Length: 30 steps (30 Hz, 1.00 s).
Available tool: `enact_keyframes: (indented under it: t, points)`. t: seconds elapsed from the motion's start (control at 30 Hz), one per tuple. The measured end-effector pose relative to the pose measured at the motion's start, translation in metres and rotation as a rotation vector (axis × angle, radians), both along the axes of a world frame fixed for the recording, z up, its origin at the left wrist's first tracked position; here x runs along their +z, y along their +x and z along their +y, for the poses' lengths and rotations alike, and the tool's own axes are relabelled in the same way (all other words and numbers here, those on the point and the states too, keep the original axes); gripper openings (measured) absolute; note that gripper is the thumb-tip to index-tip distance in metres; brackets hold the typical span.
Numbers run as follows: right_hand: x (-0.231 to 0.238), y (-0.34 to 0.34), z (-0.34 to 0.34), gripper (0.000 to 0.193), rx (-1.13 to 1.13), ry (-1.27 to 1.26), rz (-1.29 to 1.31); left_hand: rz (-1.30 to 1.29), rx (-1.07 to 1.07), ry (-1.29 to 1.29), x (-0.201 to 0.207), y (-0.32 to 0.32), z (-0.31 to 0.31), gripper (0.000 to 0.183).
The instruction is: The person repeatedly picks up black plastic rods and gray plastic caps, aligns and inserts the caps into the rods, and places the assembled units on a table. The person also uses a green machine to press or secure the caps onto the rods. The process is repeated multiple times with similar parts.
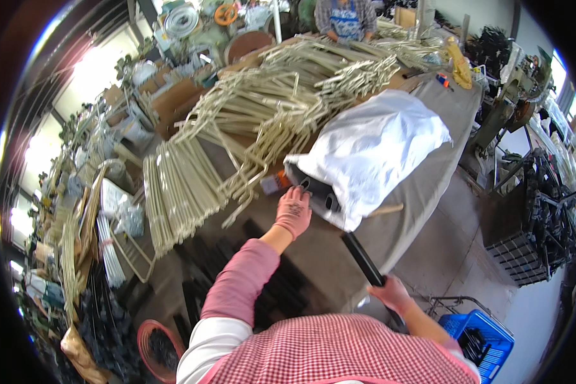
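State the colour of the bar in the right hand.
The bar is black; the head view shows it best.

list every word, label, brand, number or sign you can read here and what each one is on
No text is clear enough to quote.
Pink glove on the left hand: dark print on the back, too small and blurred to read.
Orange-and-grey packet: any markings are too blurred to read.
Co-worker's blue-and-white apron: patterned, too far to tell if it includes lettering.
White sack: no lettering shows.
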State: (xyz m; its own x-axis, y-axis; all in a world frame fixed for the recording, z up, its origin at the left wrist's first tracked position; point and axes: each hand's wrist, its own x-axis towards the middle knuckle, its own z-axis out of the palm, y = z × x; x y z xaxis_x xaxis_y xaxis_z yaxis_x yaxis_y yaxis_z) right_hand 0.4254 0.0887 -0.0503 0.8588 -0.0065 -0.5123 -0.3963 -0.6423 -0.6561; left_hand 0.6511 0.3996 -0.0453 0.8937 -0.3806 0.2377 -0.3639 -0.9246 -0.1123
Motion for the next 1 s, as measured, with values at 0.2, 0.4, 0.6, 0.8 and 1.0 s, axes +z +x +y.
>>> enact_keyframes:
  t: [0.2, 0.4, 0.6, 0.8, 1.0]
  points:
    - [-0.027, -0.044, -0.029, 0.048, -0.272, 0.141, -0.107, 0.575, 0.225, 0.183, -0.05, 0.085, -0.06, 0.048]
    - [-0.011, -0.014, 0.038, 0.051, -0.22, 1.086, -0.005, 0.827, 0.545, -0.731, -0.048, -0.023, 0.053, 0.074]
    - [0.051, 0.031, 0.113, 0.082, 0.357, 1.392, 0.517, 0.918, -0.092, -2.597, 0.045, -0.171, 0.154, 0.05]
    - [0.08, 0.017, 0.195, 0.091, 0.668, 1.451, 0.819, 0.174, -0.392, -2.411, 0.137, -0.279, 0.188, 0.049]
    - [0.087, -0.009, 0.251, 0.086, 0.818, 1.414, 0.912, -0.13, -0.385, -2.492, 0.16, -0.351, 0.23, 0.065]
